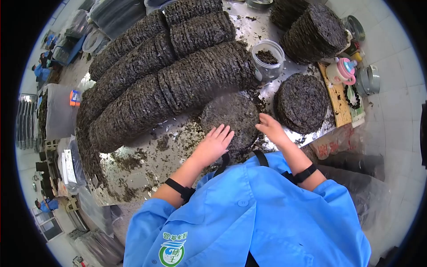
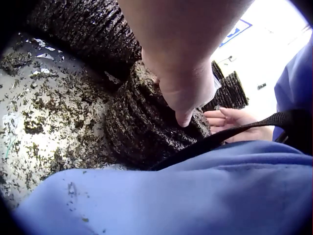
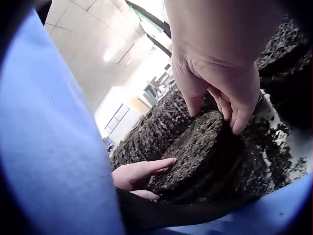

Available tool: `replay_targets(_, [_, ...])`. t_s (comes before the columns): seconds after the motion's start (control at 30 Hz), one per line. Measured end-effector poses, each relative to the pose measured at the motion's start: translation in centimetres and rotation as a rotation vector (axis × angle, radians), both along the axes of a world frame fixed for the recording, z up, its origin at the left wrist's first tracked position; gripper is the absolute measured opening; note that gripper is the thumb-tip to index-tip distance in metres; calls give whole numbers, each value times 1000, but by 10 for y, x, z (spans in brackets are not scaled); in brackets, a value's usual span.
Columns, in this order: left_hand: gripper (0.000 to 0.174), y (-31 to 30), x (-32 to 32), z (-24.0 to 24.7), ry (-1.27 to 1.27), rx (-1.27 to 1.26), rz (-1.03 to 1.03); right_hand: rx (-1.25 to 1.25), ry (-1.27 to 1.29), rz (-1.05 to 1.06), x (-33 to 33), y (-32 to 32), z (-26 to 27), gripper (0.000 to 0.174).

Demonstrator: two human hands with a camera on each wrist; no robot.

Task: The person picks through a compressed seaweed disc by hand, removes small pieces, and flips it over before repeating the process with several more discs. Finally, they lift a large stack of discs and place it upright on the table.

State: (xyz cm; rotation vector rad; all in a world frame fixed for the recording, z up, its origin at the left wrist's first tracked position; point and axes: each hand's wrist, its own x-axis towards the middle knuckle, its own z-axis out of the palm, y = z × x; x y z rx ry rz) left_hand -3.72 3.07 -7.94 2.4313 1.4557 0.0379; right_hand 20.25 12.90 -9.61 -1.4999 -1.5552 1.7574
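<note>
A round stack of dark dried seaweed sheets [image 1: 233,113] sits in front of the person. My left hand [image 1: 215,143] lies with straight fingers over the stack's left front part. At its right edge is my right hand [image 1: 272,129], fingertips right at the rim. In the right wrist view, the right hand [image 3: 220,95] reaches down over the stack's upper rim, thumb apart from the fingers. The left hand [image 3: 142,174] shows at the opposite side there. The layered side of the stack [image 2: 139,122] shows in the left wrist view.
Long rows of seaweed sheets [image 1: 178,84] lie behind and to the left. A second round stack [image 1: 301,102] stands on the right, below a clear jar [image 1: 268,58] with flakes in it. Loose flakes litter the metal table [image 1: 147,171]. A pink-lidded cup [image 1: 340,71] stands farther right.
</note>
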Motion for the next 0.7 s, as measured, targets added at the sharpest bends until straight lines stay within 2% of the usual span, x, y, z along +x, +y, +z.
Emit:
replay_targets(0.07, [76, -5, 1, 2, 30, 17, -21, 145, -183, 142, -9, 2, 15, 62])
replay_targets(0.2, [75, -1, 3, 35, -168, -3, 115, 101, -41, 113, -9, 1, 60, 61])
replay_targets(0.27, [67, 5, -9, 47, -298, 156, 296, -71, 429, -79, -11, 2, 83, 58])
replay_targets(0.3, [57, 9, -20, 51, -418, 229, 394, 17, 414, -39, -12, 5, 89, 60])
replay_targets(0.33, [41, 9, -28, 60, -640, 231, 574, 23, 422, -40, -13, 6, 89, 60])
replay_targets(0.4, [30, 3, -47, 72, -1158, -32, 1085, -46, 446, -101, -18, 12, 88, 61])
replay_targets(0.47, [28, 1, -50, 89, -1959, -75, 1025, -61, 461, -62, -28, 12, 92, 60])
replay_targets(0.5, [35, -4, -49, 100, -2096, -189, 1050, -101, 515, -36, -34, 11, 98, 61])
replay_targets(0.53, [35, -8, -48, 104, -2088, -174, 1051, -138, 568, -12, -40, 11, 102, 61])
replay_targets(0.57, [36, -13, -44, 107, -2138, -235, 1089, -130, 567, -87, -49, 6, 104, 53])
replay_targets(0.6, [36, -16, -41, 108, -2191, -302, 1127, -131, 571, -85, -53, 6, 106, 53])
replay_targets(0.67, [38, -21, -35, 112, -2210, -344, 1129, -55, 607, 73, -57, 7, 111, 39])
replay_targets(0.7, [39, -22, -31, 114, -2224, -342, 1128, -81, 628, 6, -63, 3, 128, 19])
